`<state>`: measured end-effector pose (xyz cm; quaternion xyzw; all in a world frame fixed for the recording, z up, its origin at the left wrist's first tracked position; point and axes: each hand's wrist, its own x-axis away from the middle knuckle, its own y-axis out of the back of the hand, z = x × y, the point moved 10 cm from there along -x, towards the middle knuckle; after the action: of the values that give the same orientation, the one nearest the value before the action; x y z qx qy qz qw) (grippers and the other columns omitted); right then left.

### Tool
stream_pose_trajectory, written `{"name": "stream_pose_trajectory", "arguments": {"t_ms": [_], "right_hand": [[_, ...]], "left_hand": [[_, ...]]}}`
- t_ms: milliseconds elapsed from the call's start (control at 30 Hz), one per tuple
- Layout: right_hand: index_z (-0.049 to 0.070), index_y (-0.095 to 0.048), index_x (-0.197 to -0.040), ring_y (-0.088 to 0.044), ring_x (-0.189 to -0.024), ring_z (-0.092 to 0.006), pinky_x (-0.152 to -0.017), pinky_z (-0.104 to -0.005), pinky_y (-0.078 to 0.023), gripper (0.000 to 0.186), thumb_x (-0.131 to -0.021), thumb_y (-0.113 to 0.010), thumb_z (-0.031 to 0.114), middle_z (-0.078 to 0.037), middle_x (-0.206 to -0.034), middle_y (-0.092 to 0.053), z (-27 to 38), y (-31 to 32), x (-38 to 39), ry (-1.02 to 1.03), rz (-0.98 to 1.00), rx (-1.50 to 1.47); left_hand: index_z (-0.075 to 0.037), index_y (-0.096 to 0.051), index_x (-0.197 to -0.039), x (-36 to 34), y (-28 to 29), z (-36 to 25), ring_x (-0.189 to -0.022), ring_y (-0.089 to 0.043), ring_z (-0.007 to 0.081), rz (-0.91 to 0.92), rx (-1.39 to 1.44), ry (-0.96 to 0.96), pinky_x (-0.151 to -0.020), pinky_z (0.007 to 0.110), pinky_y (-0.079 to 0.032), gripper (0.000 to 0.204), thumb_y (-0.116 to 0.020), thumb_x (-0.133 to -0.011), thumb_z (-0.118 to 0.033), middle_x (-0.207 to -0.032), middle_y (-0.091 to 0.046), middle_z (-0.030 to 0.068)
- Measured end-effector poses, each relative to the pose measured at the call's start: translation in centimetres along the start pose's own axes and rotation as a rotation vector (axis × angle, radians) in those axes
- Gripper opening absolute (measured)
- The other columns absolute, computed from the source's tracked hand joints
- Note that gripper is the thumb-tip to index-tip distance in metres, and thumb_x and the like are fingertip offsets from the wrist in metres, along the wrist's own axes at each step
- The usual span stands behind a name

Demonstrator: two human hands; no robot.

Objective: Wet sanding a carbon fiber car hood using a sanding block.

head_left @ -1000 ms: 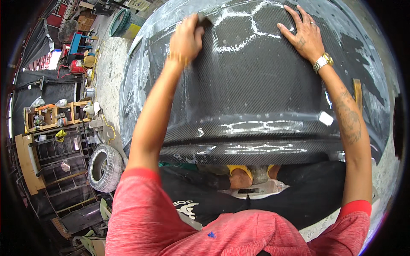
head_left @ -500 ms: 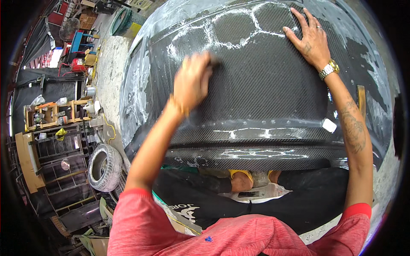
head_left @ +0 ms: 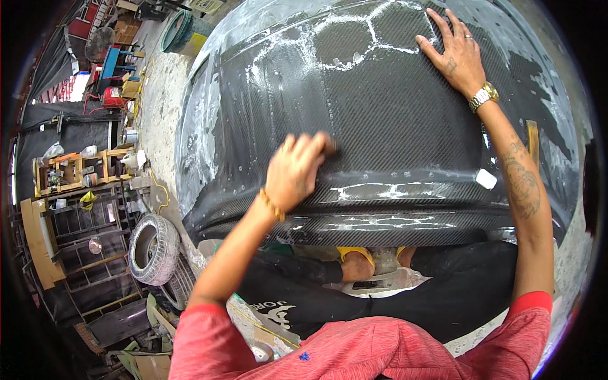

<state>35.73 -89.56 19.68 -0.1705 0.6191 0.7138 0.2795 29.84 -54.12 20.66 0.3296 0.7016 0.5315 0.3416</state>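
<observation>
Laying Out by Size: Rubbing and Bracing

1. Broad, curved, black weave-patterned panel (head_left: 399, 120): filling the middle of the view, lying beneath both hands, showing patchy grey margins, rising into a ridge (head_left: 411, 176) along its near side, gleaming with white honeycomb lines (head_left: 372, 44), apparently reflecting overhead light.

2. Whitish, dusty rubber tyre (head_left: 167, 250): lying on the floor at left, well apart from the panel.

3. Dark green bucket with a yellow patch (head_left: 191, 39): standing beyond the panel's far left edge.

4. Right hand (head_left: 458, 60): resting palm down at the panel's far right, spreading its fingers, holding nothing, seemingly bracing.

5. Left hand (head_left: 293, 174): bending its fingers together over a dark block, pinching it left of the panel's centre, just beyond the ridge; blurring at the fingertips, so hiding the exact finger placing.

6. Narrow brown wooden strip (head_left: 532, 142): lying beside the right forearm.

7. Small white round-cornered block (head_left: 486, 178): lying on the panel by the ridge's right end.

8. Small dark block (head_left: 330, 145): sitting between the left fingertips and the panel. Calling, in judgement, for flat contact, light and even pressure, straight overlapping strokes following the curve, and a softer touch beside the ridge, where tilting is risking an uneven, over-rubbed line.
</observation>
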Motion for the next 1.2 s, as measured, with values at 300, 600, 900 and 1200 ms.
{"name": "stream_pose_trajectory", "arguments": {"t_ms": [300,600,900,1200], "right_hand": [[0.019,-0.045,-0.151,-0.039,-0.143,-0.0451,-0.115,-0.0571,-0.034,0.072,-0.093,-0.061,0.058,-0.026,-0.155,-0.04,0.6,1.8,0.0,-0.188,0.234,-0.137],[0.015,-0.045,-0.151,-0.041,-0.14,-0.046,-0.115,-0.0559,-0.035,0.073,-0.093,-0.062,0.055,-0.028,-0.153,-0.043,0.0,0.7,0.0,-0.16,0.217,-0.1],[0.02,-0.045,-0.151,-0.041,-0.141,-0.0431,-0.114,-0.0558,-0.036,0.071,-0.094,-0.059,0.059,-0.025,-0.153,-0.043,0.4,1.3,0.1,-0.162,0.202,-0.114],[0.019,-0.045,-0.151,-0.04,-0.141,-0.0462,-0.116,-0.0566,-0.034,0.073,-0.093,-0.06,0.06,-0.027,-0.153,-0.042,0.0,0.8,0.2,-0.165,0.191,-0.094]], "left_hand": [[-0.004,-0.06,-0.131,-16.7,5.1,8.9,-0.108,-0.063,0.0454,-0.359,-0.131,0.246,-0.092,0.051,-0.052,0.039,-0.064,-0.095,-0.019,-0.114,-0.067,0.025],[0.001,-0.059,-0.13,-1.9,-0.3,0.2,-0.105,-0.062,0.0427,-0.053,-0.018,-0.014,-0.097,0.049,-0.049,0.045,-0.071,-0.086,-0.004,-0.114,-0.067,0.0202],[-0.003,-0.06,-0.126,-14.6,3.5,5.5,-0.102,-0.061,0.0418,-0.303,-0.182,0.125,-0.089,0.048,-0.053,0.034,-0.064,-0.096,-0.017,-0.111,-0.066,0.0196],[0.001,-0.059,-0.132,-5.5,0.1,-0.4,-0.108,-0.064,0.0412,-0.155,-0.095,-0.125,-0.096,0.049,-0.05,0.046,-0.071,-0.088,-0.004,-0.117,-0.067,0.0214]]}}
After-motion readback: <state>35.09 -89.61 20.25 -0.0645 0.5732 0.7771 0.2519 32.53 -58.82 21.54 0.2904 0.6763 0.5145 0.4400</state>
